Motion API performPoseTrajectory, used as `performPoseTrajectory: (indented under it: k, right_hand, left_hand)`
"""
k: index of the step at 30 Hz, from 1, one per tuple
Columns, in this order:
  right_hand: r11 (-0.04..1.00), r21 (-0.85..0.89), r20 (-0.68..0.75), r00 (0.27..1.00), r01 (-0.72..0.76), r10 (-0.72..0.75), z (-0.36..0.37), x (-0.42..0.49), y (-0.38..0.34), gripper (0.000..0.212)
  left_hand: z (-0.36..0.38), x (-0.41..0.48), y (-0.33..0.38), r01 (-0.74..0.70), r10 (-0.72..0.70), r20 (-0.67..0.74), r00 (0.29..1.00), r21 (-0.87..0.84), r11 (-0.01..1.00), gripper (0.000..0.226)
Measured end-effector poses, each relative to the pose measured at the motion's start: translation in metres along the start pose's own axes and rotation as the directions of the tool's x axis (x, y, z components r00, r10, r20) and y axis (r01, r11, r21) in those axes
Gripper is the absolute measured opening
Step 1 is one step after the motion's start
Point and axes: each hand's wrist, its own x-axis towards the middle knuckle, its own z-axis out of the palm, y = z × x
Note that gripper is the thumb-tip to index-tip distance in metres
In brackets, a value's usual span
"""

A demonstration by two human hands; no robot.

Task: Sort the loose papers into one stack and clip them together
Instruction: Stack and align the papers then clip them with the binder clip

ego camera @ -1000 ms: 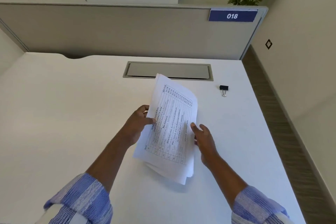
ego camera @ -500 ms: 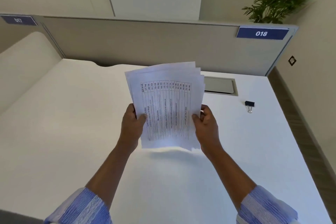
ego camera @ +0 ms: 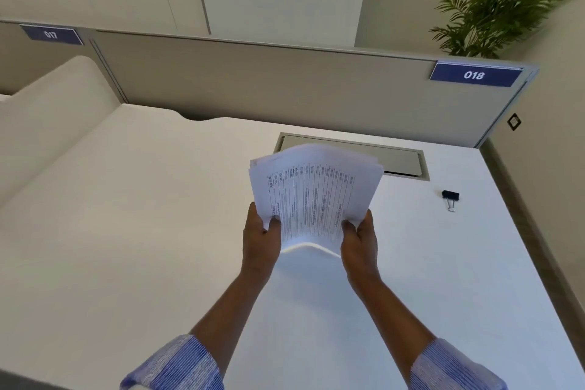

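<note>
I hold a stack of white papers (ego camera: pixel 315 196) upright on the white desk (ego camera: pixel 142 247), its bottom edge touching the desk and bowing. The top sheet carries a printed table. My left hand (ego camera: pixel 261 239) grips the stack's lower left side and my right hand (ego camera: pixel 361 239) grips its lower right side. The top edges of the sheets are slightly uneven. A black binder clip (ego camera: pixel 450 197) lies on the desk to the right, apart from both hands.
A grey cable hatch (ego camera: pixel 402 161) is set into the desk behind the papers. A grey partition (ego camera: pixel 285 85) with a blue "018" sign (ego camera: pixel 474 75) closes off the back. The desk's right edge drops to a floor strip; a plant (ego camera: pixel 497 6) stands beyond.
The papers went from lying slanted near the desk to being raised upright in both hands, then lowered so their bottom edge meets the desk. The clip has stayed where it was.
</note>
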Motion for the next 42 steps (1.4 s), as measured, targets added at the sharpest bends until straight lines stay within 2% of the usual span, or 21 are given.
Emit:
performPoseTrajectory:
  k: [3,8,13,15,18,20,23,27,28,30,31,32,33,34,35,37,38,40,42]
  right_hand:
    - [0.998,0.038,-0.032,0.999,0.044,-0.043,-0.001,0.005,-0.001,0.043]
    - [0.993,0.097,-0.083,0.994,-0.061,0.069,-0.002,0.007,0.011,0.017]
    - [0.996,0.085,-0.088,0.996,0.01,-0.003,-0.006,0.022,-0.004,0.009]
    - [0.998,0.054,-0.069,0.997,0.033,-0.029,-0.007,0.024,-0.009,0.01]
    - [0.996,0.015,-0.041,0.995,0.087,-0.086,-0.009,0.023,-0.017,0.013]
    - [0.993,0.01,-0.023,0.993,0.116,-0.115,-0.008,0.021,-0.023,0.016]
    - [0.99,0.005,0.001,0.99,0.142,-0.142,-0.008,0.021,-0.031,0.023]
    - [0.975,-0.081,0.016,0.979,0.206,-0.205,-0.012,0.022,-0.03,0.022]
    - [0.962,-0.122,0.022,0.97,0.243,-0.242,-0.014,0.022,-0.03,0.021]
    - [0.921,-0.197,0.052,0.942,0.336,-0.333,-0.018,0.023,-0.035,0.019]
    - [0.893,-0.232,0.08,0.922,0.387,-0.379,-0.02,0.023,-0.04,0.017]
    - [0.86,-0.265,0.116,0.9,0.436,-0.42,-0.021,0.022,-0.047,0.016]
    - [0.827,-0.291,0.161,0.876,0.482,-0.454,-0.022,0.022,-0.055,0.015]
    - [0.795,-0.307,0.207,0.852,0.523,-0.481,-0.023,0.022,-0.062,0.015]
    - [0.767,-0.32,0.246,0.83,0.556,-0.5,-0.026,0.023,-0.068,0.017]
    - [0.745,-0.336,0.289,0.816,0.576,-0.501,-0.037,0.024,-0.076,0.019]
    - [0.747,-0.347,0.302,0.821,0.568,-0.484,-0.046,0.025,-0.076,0.02]
    - [0.757,-0.399,0.324,0.852,0.517,-0.41,-0.069,0.028,-0.068,0.019]
    - [0.808,-0.43,0.313,0.906,0.403,-0.285,-0.092,0.031,-0.05,0.013]
  left_hand:
    - [-0.002,0.003,0.003,-0.028,0.028,-0.002,1.0,-0.039,0.999,0.042]
    - [-0.004,-0.001,-0.007,0.003,-0.004,-0.003,1.0,-0.054,0.999,0.027]
    - [-0.009,0.011,0.021,-0.043,0.04,-0.025,0.999,-0.108,0.993,0.022]
    - [-0.015,0.014,0.036,-0.145,0.141,-0.045,0.989,-0.085,0.986,0.033]
    - [-0.027,0.022,0.058,-0.378,0.379,-0.032,0.925,0.031,0.925,0.079]
    - [-0.032,0.028,0.071,-0.481,0.484,0.026,0.875,0.164,0.861,0.088]
    - [-0.031,0.025,0.081,-0.552,0.549,0.097,0.83,0.283,0.784,0.061]
    - [-0.029,0.021,0.09,-0.534,0.545,0.079,0.835,0.359,0.766,0.037]
    - [-0.03,0.023,0.096,-0.542,0.564,0.096,0.82,0.447,0.712,0.033]
    - [-0.03,0.027,0.108,-0.574,0.618,0.205,0.759,0.658,0.487,0.034]
    - [-0.03,0.028,0.115,-0.605,0.612,0.302,0.731,0.702,0.376,0.038]
    - [-0.028,0.028,0.122,-0.645,0.578,0.4,0.711,0.698,0.311,0.041]
    - [-0.026,0.028,0.127,-0.683,0.535,0.475,0.698,0.667,0.298,0.041]
    - [-0.023,0.028,0.132,-0.708,0.495,0.525,0.693,0.628,0.325,0.035]
    - [-0.021,0.029,0.136,-0.715,0.474,0.539,0.697,0.579,0.393,0.025]
    - [-0.024,0.031,0.14,-0.665,0.446,0.498,0.743,0.481,0.571,0.008]
    - [-0.029,0.034,0.139,-0.636,0.447,0.463,0.765,0.438,0.635,0.005]
    - [-0.045,0.039,0.132,-0.573,0.454,0.363,0.814,0.37,0.731,0.018]
    - [-0.064,0.046,0.118,-0.438,0.362,0.273,0.892,0.319,0.84,0.022]
